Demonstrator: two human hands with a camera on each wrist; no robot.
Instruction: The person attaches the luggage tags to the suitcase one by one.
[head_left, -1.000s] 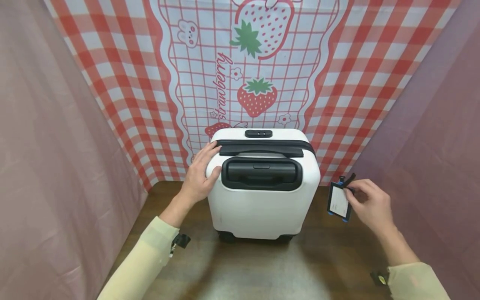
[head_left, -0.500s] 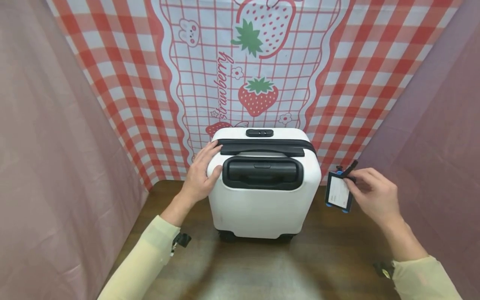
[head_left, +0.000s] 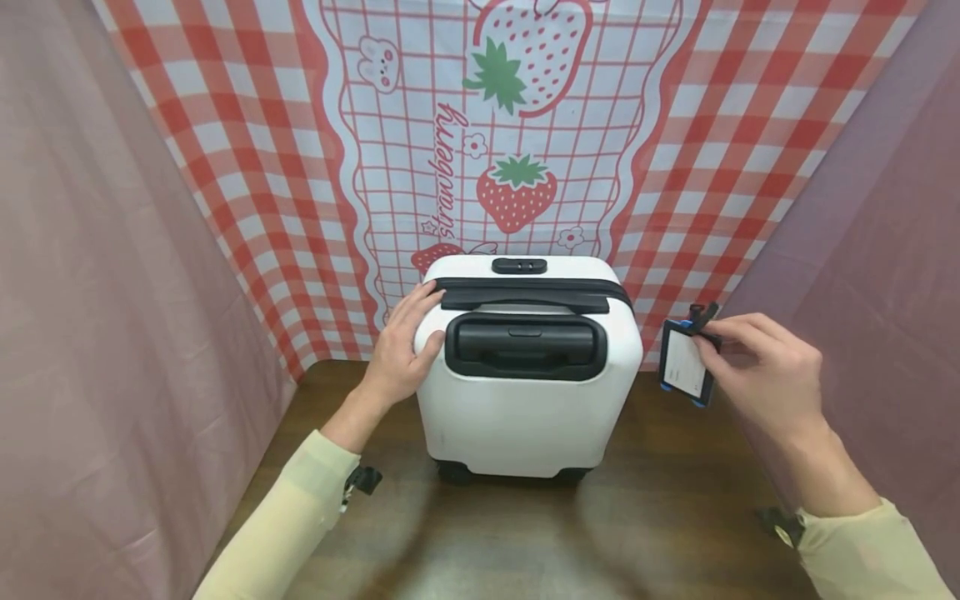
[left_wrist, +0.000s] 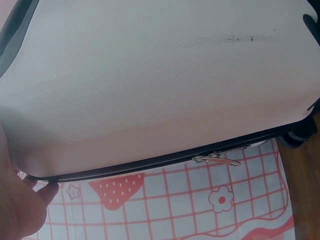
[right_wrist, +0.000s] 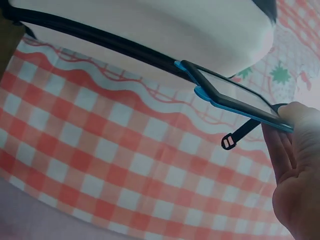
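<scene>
A white suitcase (head_left: 517, 425) with black trim stands upright on the brown table, its black handle (head_left: 525, 343) lying flat in its recess. My left hand (head_left: 397, 354) rests on the suitcase's upper left corner, fingers extended over the edge; the left wrist view has this hand (left_wrist: 22, 205) at the lower left. To the right of the suitcase, apart from it, my right hand (head_left: 772, 375) pinches a luggage tag (head_left: 686, 363) by its strap end. In the right wrist view the tag (right_wrist: 235, 95) has blue edges, and a black strap with a buckle (right_wrist: 228, 142) hangs beside the hand (right_wrist: 300, 165).
The brown table (head_left: 480, 542) extends in front of the suitcase. Behind it hangs a red-and-white checked cloth (head_left: 750, 125) with strawberry prints. Pink curtains (head_left: 112, 333) hang at the left and right sides. Zipper pulls (left_wrist: 217, 160) show on the suitcase's side in the left wrist view.
My right hand has moved up and to the right, carrying the tag higher. The left hand and the suitcase have hardly moved.
</scene>
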